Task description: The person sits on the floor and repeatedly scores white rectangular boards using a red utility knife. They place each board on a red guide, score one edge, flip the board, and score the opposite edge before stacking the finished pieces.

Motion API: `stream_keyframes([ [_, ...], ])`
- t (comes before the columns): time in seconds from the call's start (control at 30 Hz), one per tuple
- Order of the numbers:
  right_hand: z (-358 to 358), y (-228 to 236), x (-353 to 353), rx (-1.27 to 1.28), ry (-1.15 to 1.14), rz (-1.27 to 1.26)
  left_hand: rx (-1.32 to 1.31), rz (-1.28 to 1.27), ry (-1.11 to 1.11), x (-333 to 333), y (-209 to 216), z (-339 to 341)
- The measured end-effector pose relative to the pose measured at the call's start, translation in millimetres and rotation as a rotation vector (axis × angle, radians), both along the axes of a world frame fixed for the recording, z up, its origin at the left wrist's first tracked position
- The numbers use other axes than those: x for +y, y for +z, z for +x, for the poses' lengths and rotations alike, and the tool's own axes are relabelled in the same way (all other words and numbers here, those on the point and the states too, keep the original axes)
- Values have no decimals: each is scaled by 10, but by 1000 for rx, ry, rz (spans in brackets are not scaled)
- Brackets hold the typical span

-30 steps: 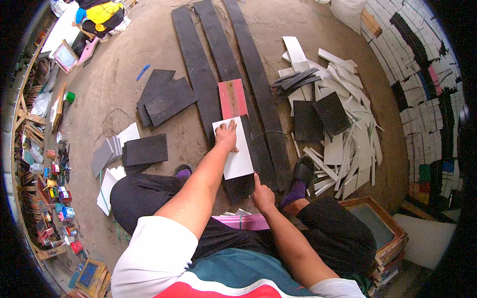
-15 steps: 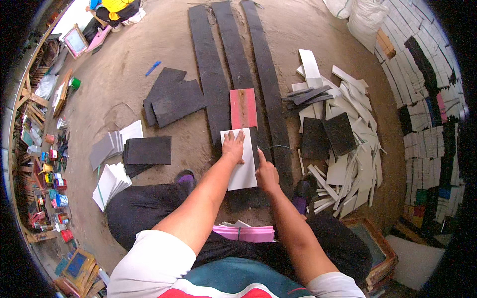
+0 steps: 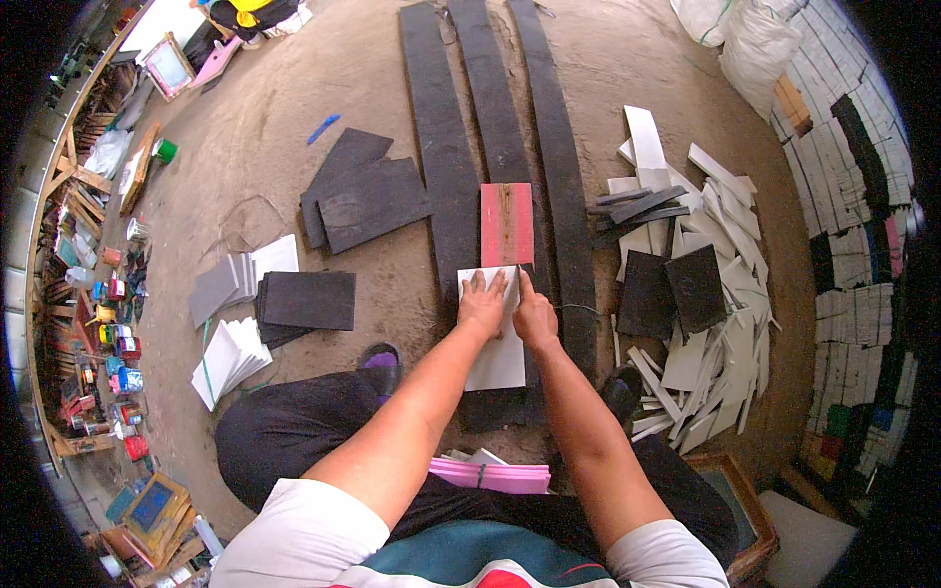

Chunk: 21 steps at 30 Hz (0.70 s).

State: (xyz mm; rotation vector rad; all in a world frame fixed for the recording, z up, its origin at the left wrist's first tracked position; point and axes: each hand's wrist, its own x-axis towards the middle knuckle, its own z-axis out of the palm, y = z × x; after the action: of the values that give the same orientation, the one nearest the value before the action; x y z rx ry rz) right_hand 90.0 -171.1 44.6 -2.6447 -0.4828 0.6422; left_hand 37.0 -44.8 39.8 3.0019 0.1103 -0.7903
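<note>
A white rectangular sheet (image 3: 497, 367) lies on dark strips in front of me. My left hand (image 3: 482, 309) presses flat on it, fingers spread. My right hand (image 3: 534, 316) is closed at the sheet's upper right edge, index finger stretched forward. What it grips is mostly hidden; it looks like a small cutter blade, its tip by the sheet's corner. Just beyond the sheet lies a pink-red board (image 3: 507, 223) with a brown stripe down its middle, on the middle one of three long black strips (image 3: 487, 118).
Black sheets (image 3: 372, 206) and stacked black rectangles (image 3: 310, 300) lie left, near fanned white pieces (image 3: 227, 361) and a blue pen (image 3: 322, 128). At right is a heap of white offcuts (image 3: 725, 304) with black pieces (image 3: 647, 294). A tied pink stack (image 3: 490, 474) sits between my legs.
My right hand has moved forward along the sheet's right edge to its far corner. My left hand stays pressed on the sheet, its fingers spread wider. The whole view has shifted slightly.
</note>
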Motion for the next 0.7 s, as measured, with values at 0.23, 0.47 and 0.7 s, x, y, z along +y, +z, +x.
stream_keyframes([
  [0.23, 35, 232, 261, 70, -6, -14, -128, 92, 3, 77, -386, -95],
  [0.47, -17, 246, 181, 111, 17, -83, -35, 68, -25, 18, -153, -7],
  [0.7, -666, 304, -272, 142, 10, -135, 59, 76, -10, -44, 86, 10],
])
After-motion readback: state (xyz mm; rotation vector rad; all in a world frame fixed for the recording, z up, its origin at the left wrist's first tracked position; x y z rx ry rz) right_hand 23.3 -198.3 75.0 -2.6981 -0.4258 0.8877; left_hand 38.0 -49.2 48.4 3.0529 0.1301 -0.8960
